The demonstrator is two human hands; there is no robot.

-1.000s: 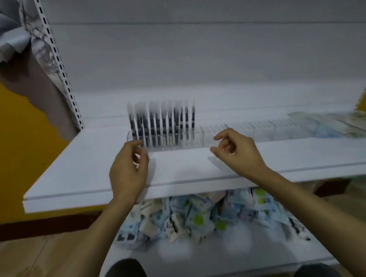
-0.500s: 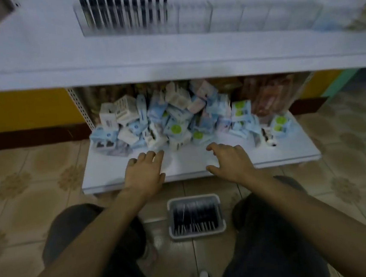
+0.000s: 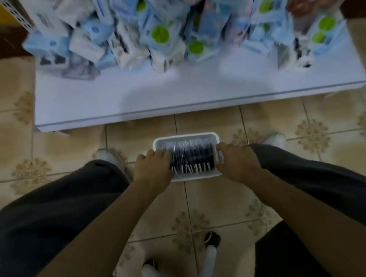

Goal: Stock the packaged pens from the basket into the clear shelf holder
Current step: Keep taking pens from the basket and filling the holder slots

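Left hand: palm down over the left end of the basket, fingers loosely curled onto the pens at that side. Cannot tell whether it pinches a pen; fingertips are blurred. Right hand: at the basket's right rim, fingers bent against the rim's outer edge and touching it. Grip on anything inside cannot be told.

Basket: small, white, rectangular, on the tiled floor between the person's knees. Pens lie in it side by side in a dense row, dark barrels in clear packaging.

Far of the basket: low white shelf, front part bare, back part heaped with small blue and white boxes, some with green dots. White shoes show at left and right of the basket. Near edge: white stool legs.
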